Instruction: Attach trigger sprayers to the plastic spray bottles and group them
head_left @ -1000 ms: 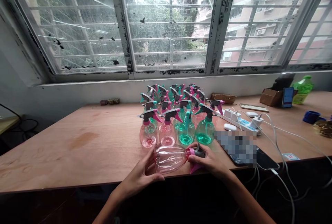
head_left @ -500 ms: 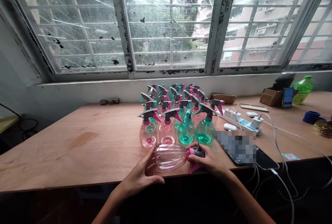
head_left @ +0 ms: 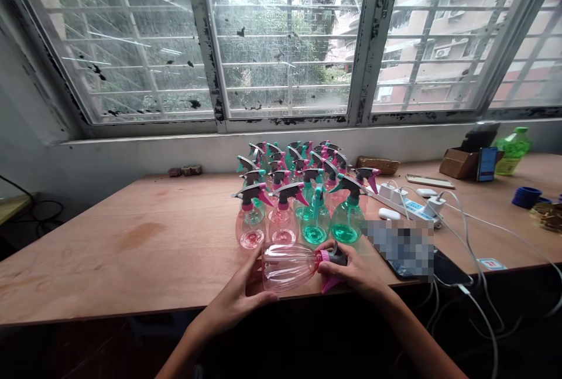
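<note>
A clear pink spray bottle (head_left: 287, 267) lies sideways in front of me at the table's near edge, its base to the left. My left hand (head_left: 239, 288) is closed around the base, thumb underneath and fingers partly hidden behind it. My right hand (head_left: 346, 270) grips the dark grey and pink spray head (head_left: 337, 256) at the neck, with the pink trigger pointing down. Just behind stand upright spray bottles in rows, among them a pink bottle (head_left: 251, 229) and a green bottle (head_left: 348, 224) in the front row.
Right of the bottles lie a white power strip (head_left: 410, 206) with cables, an earbud case (head_left: 389, 214) and a dark phone (head_left: 452, 267). A cardboard box (head_left: 459, 163), a green jug (head_left: 513, 150) and blue rings (head_left: 527, 197) stand farther right. Windows rise behind the wooden table (head_left: 144, 256).
My left thumb has moved up toward the pink bottle, tightening the hand around its base. The right hand and the standing bottles look unchanged.
</note>
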### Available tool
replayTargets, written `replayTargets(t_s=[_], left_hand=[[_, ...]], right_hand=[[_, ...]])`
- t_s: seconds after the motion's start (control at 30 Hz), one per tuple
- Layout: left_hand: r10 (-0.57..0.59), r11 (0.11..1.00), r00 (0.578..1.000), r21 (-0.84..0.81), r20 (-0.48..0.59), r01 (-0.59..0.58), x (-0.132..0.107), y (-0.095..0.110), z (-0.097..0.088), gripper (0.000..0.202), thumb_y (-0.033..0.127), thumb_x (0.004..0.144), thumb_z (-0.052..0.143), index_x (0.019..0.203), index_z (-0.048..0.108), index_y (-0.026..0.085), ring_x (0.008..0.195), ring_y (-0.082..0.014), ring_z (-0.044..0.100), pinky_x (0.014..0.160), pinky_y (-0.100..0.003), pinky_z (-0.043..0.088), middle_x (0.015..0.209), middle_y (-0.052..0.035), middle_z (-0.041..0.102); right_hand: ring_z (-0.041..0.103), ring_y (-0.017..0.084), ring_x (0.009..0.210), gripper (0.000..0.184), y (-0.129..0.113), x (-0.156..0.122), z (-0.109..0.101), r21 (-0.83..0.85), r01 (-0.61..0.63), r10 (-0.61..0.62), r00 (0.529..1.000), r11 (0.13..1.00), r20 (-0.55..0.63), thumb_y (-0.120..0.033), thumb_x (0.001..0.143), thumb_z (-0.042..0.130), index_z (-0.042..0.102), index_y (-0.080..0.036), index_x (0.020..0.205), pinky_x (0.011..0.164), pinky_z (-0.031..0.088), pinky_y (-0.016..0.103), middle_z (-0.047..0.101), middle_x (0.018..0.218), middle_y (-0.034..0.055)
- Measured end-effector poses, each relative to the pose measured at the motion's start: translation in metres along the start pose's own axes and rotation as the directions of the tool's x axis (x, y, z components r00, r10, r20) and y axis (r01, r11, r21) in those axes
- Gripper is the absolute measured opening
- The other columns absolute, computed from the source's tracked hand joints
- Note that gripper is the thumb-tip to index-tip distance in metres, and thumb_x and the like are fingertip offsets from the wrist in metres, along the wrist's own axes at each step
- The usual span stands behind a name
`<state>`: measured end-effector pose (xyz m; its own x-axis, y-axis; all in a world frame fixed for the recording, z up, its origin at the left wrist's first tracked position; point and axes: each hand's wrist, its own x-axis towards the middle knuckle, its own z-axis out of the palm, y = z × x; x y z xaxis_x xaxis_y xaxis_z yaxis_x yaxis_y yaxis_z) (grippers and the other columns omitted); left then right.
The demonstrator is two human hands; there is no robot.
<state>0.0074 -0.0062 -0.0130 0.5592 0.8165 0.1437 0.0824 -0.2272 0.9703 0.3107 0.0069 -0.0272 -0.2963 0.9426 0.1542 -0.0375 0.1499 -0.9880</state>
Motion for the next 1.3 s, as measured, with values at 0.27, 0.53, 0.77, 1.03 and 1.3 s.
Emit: replayTargets(t_s=[0.27, 0.53, 0.77, 1.03, 1.3], left_hand=[[0.074, 0.996, 0.997, 0.046, -0.030, -0.072, 0.0017, -0.0038, -0.0006, 0.088, 0.025, 0.097, 0.064, 0.160, 0.005, 0.042, 0.155, -0.0308, 0.019, 0.125, -0.047, 0.027, 0.171, -0.0024, 0.014], [-0.018, 0.991, 0.999, -0.129, 0.041, 0.023, 0.0021, -0.0013, 0.0008, 0.102, 0.023, 0.087, 0.077, 0.160, 0.008, 0.042, 0.151, -0.0347, 0.030, 0.122, -0.051, 0.033, 0.169, -0.0048, 0.022], [0.070, 0.997, 0.997, -0.041, -0.010, -0.071, 0.0032, -0.0032, 0.0023, 0.088, 0.032, 0.098, 0.063, 0.161, 0.002, 0.037, 0.150, -0.0331, 0.033, 0.122, -0.051, 0.031, 0.167, -0.0083, 0.027], [-0.009, 1.000, 1.000, 0.027, 0.001, 0.009, -0.0008, -0.0013, 0.0008, 0.102, 0.028, 0.087, 0.077, 0.161, 0.008, 0.036, 0.151, -0.0337, 0.029, 0.124, -0.053, 0.028, 0.169, -0.0075, 0.022], [0.104, 0.988, 0.995, 0.118, -0.001, -0.103, 0.0016, -0.0060, -0.0012, 0.100, 0.028, 0.091, 0.073, 0.160, 0.002, 0.040, 0.152, -0.0337, 0.028, 0.124, -0.055, 0.025, 0.170, -0.0074, 0.019]], right_hand=[[0.068, 0.018, 0.075, 0.040, -0.0010, -0.0008, 0.0004, 0.026, -0.023, 0.023, 1.000, 0.999, 0.001, -0.045, 0.077, 0.085, 0.066, -0.018, 0.102, 0.071, 0.051, 0.028, 0.071, 0.081, 0.0010], [0.067, 0.017, 0.073, 0.037, -0.0016, -0.0009, 0.0009, 0.018, 0.001, -0.002, 1.000, 1.000, 0.020, -0.044, 0.080, 0.082, 0.066, -0.018, 0.101, 0.071, 0.051, 0.027, 0.071, 0.080, 0.0011], [0.068, 0.019, 0.075, 0.039, 0.0009, -0.0005, 0.0008, 0.038, -0.021, 0.020, 1.000, 0.999, 0.018, -0.046, 0.080, 0.082, 0.065, -0.017, 0.101, 0.072, 0.052, 0.030, 0.073, 0.080, 0.0030], [0.069, 0.021, 0.074, 0.042, -0.0012, -0.0015, 0.0013, 0.031, -0.020, 0.019, 1.000, 0.999, 0.004, -0.048, 0.078, 0.083, 0.065, -0.018, 0.100, 0.072, 0.054, 0.032, 0.073, 0.080, 0.0029], [0.069, 0.019, 0.073, 0.040, -0.0004, -0.0011, 0.0006, 0.053, -0.031, 0.031, 0.999, 0.998, 0.011, -0.044, 0.079, 0.083, 0.064, -0.017, 0.102, 0.070, 0.053, 0.030, 0.073, 0.079, 0.0023]])
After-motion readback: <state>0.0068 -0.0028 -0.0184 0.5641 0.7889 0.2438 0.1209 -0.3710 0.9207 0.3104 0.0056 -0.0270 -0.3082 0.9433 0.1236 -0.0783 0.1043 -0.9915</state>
